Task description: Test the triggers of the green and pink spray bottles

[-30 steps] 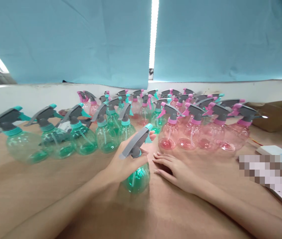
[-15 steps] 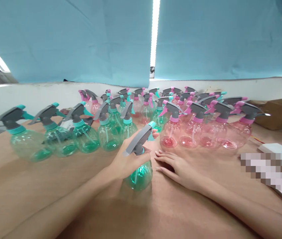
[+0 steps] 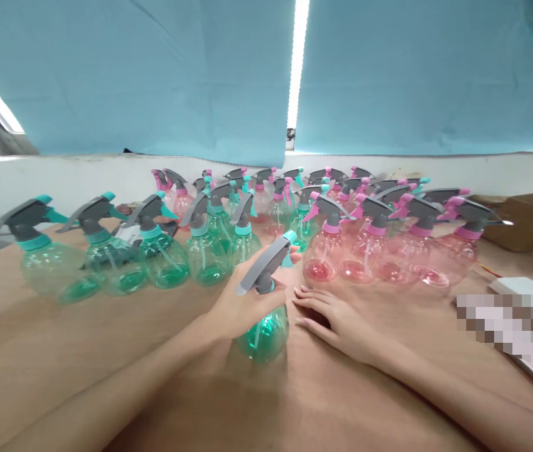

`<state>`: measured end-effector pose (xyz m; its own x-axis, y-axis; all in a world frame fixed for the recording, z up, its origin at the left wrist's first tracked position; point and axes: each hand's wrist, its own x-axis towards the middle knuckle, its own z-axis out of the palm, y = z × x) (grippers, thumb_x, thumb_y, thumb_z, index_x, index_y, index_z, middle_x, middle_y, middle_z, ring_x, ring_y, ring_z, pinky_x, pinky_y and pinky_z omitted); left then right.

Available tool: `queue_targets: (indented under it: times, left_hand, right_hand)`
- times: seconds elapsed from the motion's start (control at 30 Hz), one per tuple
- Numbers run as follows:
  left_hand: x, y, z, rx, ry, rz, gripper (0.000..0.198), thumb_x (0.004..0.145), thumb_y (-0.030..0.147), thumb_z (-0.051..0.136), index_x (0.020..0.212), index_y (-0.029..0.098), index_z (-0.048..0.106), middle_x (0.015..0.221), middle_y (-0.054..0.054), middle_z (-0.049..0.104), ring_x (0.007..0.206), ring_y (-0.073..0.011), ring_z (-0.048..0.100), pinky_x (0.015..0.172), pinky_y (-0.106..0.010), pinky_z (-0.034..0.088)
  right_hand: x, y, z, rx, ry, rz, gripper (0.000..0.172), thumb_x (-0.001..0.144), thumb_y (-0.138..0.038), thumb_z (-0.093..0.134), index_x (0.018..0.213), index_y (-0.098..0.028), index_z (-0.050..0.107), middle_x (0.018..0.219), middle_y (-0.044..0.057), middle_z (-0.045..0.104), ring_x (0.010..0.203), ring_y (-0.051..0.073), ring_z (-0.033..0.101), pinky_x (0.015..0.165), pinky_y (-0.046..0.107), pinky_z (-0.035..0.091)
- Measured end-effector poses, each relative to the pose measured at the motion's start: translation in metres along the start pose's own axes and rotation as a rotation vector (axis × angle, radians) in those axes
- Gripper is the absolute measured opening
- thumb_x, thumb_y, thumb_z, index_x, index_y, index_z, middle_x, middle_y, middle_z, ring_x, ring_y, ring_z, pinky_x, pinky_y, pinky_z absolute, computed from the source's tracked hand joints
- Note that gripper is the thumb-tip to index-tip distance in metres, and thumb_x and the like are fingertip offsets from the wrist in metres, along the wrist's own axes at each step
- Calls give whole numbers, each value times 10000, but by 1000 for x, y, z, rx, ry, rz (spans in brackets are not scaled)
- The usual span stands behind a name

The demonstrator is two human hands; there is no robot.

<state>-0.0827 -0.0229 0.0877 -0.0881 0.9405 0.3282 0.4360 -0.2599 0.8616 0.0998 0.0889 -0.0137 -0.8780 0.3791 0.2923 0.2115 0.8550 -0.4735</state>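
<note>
My left hand point(image 3: 240, 307) is wrapped round the neck of a green spray bottle point(image 3: 263, 333) that stands on the brown table point(image 3: 59, 351); its grey trigger head point(image 3: 266, 269) points up and right. Just to its right, my right hand point(image 3: 334, 317) lies flat on the table, fingers stretched out toward the bottle, holding nothing. Behind both hands stands a row of green spray bottles point(image 3: 162, 257) on the left and a row of pink spray bottles point(image 3: 370, 251) on the right.
More green and pink bottles point(image 3: 270, 194) crowd the back of the table. A brown cardboard box point(image 3: 520, 220) sits at the far right, with a white flat object point(image 3: 515, 285) near it. Blue curtains point(image 3: 153, 75) hang behind a white ledge.
Both hands and the held bottle stay in place; only the view has shifted slightly.
</note>
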Motion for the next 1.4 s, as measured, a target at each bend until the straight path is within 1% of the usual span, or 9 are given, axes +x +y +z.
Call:
queue_targets:
  times: [0.2, 0.33, 0.57, 0.73, 0.9, 1.03, 1.13, 1.27, 1.4]
  left_hand:
    - [-2, 1, 2, -10, 21, 8, 526, 711, 125, 534, 1229, 217, 548, 1272, -69, 623, 797, -150, 627, 720, -307, 533]
    - [-2, 6, 0, 12, 5, -3, 426, 709, 130, 531, 1118, 224, 606, 1018, -31, 692, 758, -166, 618, 652, -292, 495]
    - [0, 10, -3, -71, 13, -24, 216, 647, 126, 568, 848, 189, 618, 823, -5, 634, 712, -155, 565, 633, -276, 450]
    - [-1, 12, -3, -49, 26, -49, 176, 643, 126, 559, 805, 187, 593, 813, 12, 605, 642, -125, 536, 600, -267, 423]
    - [-1, 10, -3, 4, 24, -37, 251, 657, 107, 533, 876, 212, 595, 870, 16, 633, 746, -151, 582, 670, -277, 458]
    - [0, 7, -2, 64, 34, 18, 519, 717, 117, 514, 1213, 253, 575, 1101, -19, 663, 900, -184, 622, 842, -329, 488]
    - [-1, 5, 1, 67, 76, 15, 616, 755, 139, 525, 1355, 268, 477, 1262, -46, 626, 896, -183, 648, 830, -332, 515]
    - [-2, 1, 2, 123, 89, 2, 542, 754, 145, 551, 1278, 283, 549, 1163, -29, 667, 740, -148, 641, 687, -295, 525]
    - [-1, -3, 2, 131, 86, -1, 560, 744, 140, 560, 1291, 258, 548, 1043, -34, 671, 758, -158, 628, 666, -288, 515]
  right_hand:
    - [0, -1, -1, -6, 3, 6, 399, 952, -422, 518, 1285, -219, 603, 1366, 91, 583, 1294, 273, 504, 1069, 496, 425]
    - [0, -2, -1, 2, 16, 0, 385, 949, -407, 528, 1279, -226, 607, 1352, 93, 595, 1279, 276, 519, 1060, 500, 433]
    - [0, -2, -2, 10, 25, -6, 372, 942, -398, 536, 1269, -239, 615, 1338, 93, 607, 1258, 280, 540, 1048, 504, 443]
    - [0, -1, -1, 11, 18, 1, 380, 942, -403, 535, 1275, -235, 611, 1349, 95, 598, 1274, 281, 525, 1057, 507, 434]
    - [0, 0, -1, 5, 2, 0, 392, 949, -417, 520, 1269, -212, 614, 1351, 99, 596, 1277, 275, 520, 1063, 488, 434]
    - [0, 0, -1, 14, 15, 0, 392, 946, -424, 524, 1278, -232, 608, 1350, 92, 597, 1274, 274, 522, 1060, 496, 433]
    - [0, 0, -1, 18, 17, 2, 393, 946, -422, 526, 1282, -233, 604, 1352, 94, 595, 1281, 277, 516, 1060, 501, 431]
    - [0, 0, -1, 13, 12, -1, 393, 947, -418, 529, 1291, -241, 597, 1354, 88, 594, 1288, 277, 509, 1063, 503, 429]
    - [0, 0, -1, -15, -11, 12, 417, 957, -436, 503, 1301, -216, 590, 1372, 85, 580, 1301, 266, 496, 1079, 485, 419]
